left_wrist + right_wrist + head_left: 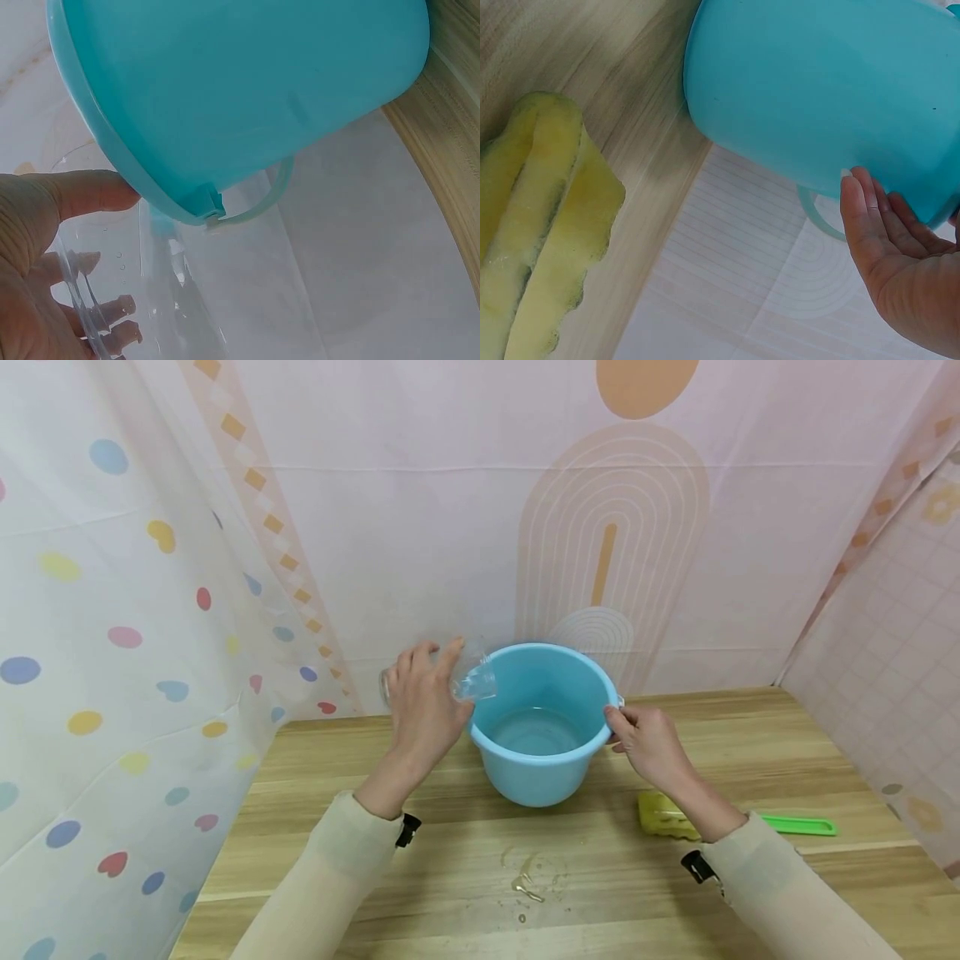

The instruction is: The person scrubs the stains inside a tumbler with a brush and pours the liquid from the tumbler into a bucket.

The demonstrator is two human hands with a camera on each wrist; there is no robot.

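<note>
A light blue bucket (536,777) stands upright on the wooden table, with a little clear liquid at its bottom. My left hand (427,697) holds a clear, see-through cup (477,681) on its side at the bucket's left rim, its right end over the rim. In the left wrist view, the thumb touches the bucket's rim while the other fingers lie around the cup (161,292). At the bucket's right side, my right hand (651,739) grips the rim, thumb on top and fingers (889,217) against the outer wall.
Right of the bucket lies a yellow sponge (662,817) with a green handle (798,825), partly behind the right forearm. Small puddles (528,889) wet the table (300,860) in front. Patterned curtains (420,527) hang behind and at both sides.
</note>
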